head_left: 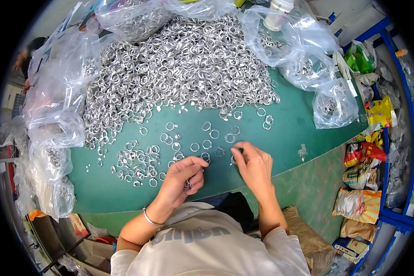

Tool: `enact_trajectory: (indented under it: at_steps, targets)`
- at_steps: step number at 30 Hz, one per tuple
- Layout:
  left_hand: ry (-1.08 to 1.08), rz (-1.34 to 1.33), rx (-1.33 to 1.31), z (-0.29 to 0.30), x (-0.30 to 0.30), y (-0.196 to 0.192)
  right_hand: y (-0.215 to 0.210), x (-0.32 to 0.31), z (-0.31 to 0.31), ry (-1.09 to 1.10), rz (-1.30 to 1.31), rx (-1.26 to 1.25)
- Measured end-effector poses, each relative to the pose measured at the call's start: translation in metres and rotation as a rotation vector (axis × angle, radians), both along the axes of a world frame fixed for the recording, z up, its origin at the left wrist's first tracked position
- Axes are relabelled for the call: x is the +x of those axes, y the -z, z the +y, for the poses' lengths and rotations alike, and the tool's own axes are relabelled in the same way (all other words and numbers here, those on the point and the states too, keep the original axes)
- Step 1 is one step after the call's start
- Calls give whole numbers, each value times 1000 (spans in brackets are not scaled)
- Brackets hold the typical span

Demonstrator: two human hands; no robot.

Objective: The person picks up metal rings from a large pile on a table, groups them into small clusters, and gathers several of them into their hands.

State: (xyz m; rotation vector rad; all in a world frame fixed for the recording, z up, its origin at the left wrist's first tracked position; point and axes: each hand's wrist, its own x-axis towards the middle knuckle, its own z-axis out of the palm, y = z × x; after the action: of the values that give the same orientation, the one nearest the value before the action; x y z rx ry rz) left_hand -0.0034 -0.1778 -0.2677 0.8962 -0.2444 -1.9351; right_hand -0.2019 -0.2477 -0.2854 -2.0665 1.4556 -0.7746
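A big heap of silver metal rings (184, 64) covers the far part of the green table (303, 124). Loose rings (207, 144) lie scattered in front of my hands, and a smaller cluster of rings (138, 162) sits to the left. My left hand (185, 178) is closed, its fingers curled round a few rings that glint in the palm; its index finger points right, close to a ring on the table. My right hand (254, 164) has thumb and fingers drawn together, with one ring (233, 159) showing at the thumb tip.
Clear plastic bags (62, 92) holding rings line the table's left side, and more bags (335, 103) stand at the right. A white bottle (278, 14) is at the back right. Beyond the right edge, a blue metal rack (397, 214) stands near colourful packages (358, 203).
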Motion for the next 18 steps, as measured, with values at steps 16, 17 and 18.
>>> enact_trajectory:
  at_steps: [16, 17, 18]
  targets:
    - [187, -1098, -387, -9, 0, -13, -11, -7, -31, 67, -2, 54]
    - [222, -1163, -382, -8, 1, -18, -16, -5, -31, 104, -24, 50]
    - [226, -1140, -375, -6, 0, -20, -19, -1, -37, 116, 63, 33]
